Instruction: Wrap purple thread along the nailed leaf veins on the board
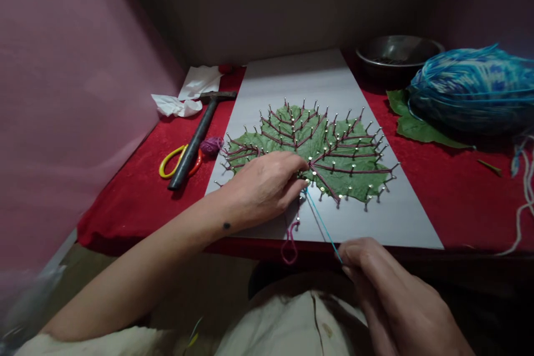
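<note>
A green leaf [308,147] lies on a white board [300,78], ringed by upright nails, with maroon yarn strung along its veins. My left hand [267,183] rests over the leaf's lower middle, its thumb and index finger closed near a nail at the stem, where blue yarn [320,218] is attached. The yarn runs taut down to my right hand [387,289], which pinches it in front of the board's near edge. A loop of magenta yarn [289,247] hangs from a nail at the board's front edge. My left hand hides part of the leaf.
Left of the board on the red cloth [125,206] lie a hammer [200,133] across scissors [167,164], a purple yarn ball [212,146] and white paper [200,82]. At right are a metal bowl [396,69], a blue yarn skein [471,89], and another leaf [423,128].
</note>
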{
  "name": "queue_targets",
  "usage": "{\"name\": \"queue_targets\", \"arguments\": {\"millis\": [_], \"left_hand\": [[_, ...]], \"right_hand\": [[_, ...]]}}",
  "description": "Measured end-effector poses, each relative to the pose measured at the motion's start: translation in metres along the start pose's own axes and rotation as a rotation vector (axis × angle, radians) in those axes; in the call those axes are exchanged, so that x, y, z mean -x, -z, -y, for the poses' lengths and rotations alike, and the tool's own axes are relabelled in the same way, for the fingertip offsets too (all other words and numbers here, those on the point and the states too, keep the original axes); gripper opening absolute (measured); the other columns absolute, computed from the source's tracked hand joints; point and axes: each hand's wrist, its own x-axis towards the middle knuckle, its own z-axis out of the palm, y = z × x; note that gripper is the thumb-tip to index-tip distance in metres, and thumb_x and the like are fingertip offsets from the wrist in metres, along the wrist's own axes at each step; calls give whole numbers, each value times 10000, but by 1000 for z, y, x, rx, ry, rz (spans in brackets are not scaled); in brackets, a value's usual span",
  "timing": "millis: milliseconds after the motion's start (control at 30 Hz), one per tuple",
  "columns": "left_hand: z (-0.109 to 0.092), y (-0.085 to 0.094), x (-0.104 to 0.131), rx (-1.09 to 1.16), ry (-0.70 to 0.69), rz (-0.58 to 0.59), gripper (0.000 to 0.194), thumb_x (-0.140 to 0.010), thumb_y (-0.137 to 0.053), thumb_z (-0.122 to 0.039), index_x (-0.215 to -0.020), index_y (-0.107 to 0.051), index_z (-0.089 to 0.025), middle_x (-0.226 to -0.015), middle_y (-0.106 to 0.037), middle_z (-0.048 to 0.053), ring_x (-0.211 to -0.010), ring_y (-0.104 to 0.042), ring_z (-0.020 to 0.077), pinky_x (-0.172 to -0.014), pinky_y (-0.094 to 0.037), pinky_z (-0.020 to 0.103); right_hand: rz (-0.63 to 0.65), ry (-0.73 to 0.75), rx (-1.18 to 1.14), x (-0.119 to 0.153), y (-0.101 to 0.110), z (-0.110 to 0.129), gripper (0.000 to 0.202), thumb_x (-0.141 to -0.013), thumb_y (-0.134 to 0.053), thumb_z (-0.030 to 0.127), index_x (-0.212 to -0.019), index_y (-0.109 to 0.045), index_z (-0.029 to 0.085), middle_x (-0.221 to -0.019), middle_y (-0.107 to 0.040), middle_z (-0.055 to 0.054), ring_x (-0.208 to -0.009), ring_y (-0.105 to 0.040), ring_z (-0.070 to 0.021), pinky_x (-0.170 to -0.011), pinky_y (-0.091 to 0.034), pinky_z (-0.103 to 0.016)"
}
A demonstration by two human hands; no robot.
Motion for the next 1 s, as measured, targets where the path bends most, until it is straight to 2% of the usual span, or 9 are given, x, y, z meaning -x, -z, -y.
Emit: {"name": "queue_targets", "arguments": {"millis": [167, 300, 400, 600, 733, 867, 1000], "left_hand": [[-2, 2, 0, 6, 32, 29, 177, -866, -626, -284, -980, -600, -151, -895, -640, 31, -781, -574, 158, -662, -427, 262], [-2, 2, -2, 18, 67, 41, 52, -861, -608, -190, -888, -616, -145, -827, -619, 19, -747, -560, 145, -661, -417, 258], [-1, 1, -1, 34, 56, 44, 46, -853, -596, -140, -895, -613, -141, -831, -619, 21, -755, -560, 145, -676, -421, 264], [3, 1, 7, 51, 31, -59, 77, -848, -547, -97, -912, -567, -135, -851, -597, 27, -770, -536, 147, -679, -425, 271], [1, 2, 12, 32, -31, -39, 139, -842, -503, -61, -920, -588, -140, -950, -559, 60, -870, -529, 167, -733, -454, 285], [-1, -5, 13, -26, -62, -28, 146, -854, -507, -94, -933, -623, -133, -1016, -534, 93, -932, -521, 192, -780, -482, 319], [-1, -13, 14, -52, -58, -94, 176, -909, -457, -141, -859, -623, -114, -1009, -540, 112, -920, -523, 191, -785, -491, 323]], "right_hand": [[16, -18, -151, -3, 1, 1, 137, -933, -403, 102, -881, -430, 226, -636, -495, 50, -491, -506, -69, -486, -419, -150], [-2, 6, -104, -2, -1, -2, 139, -930, -393, 98, -886, -442, 221, -613, -512, 50, -475, -522, -74, -473, -422, -158], [4, 11, -83, 0, 0, -4, 135, -926, -395, 106, -890, -464, 216, -606, -532, 43, -471, -535, -81, -458, -418, -167], [4, 20, -32, 1, 7, -5, 139, -932, -405, 128, -839, -446, 222, -603, -517, 45, -482, -546, -83, -472, -419, -181], [58, 34, -36, 4, 4, -8, 131, -934, -405, 120, -857, -438, 220, -608, -519, 50, -468, -531, -82, -442, -385, -200], [94, 11, -43, 7, 4, -10, 94, -950, -402, 144, -911, -442, 218, -642, -540, 50, -493, -552, -82, -466, -404, -200], [64, 41, 9, 3, 13, -10, 118, -958, -385, 151, -879, -431, 224, -617, -514, 55, -494, -566, -78, -478, -418, -188]]}}
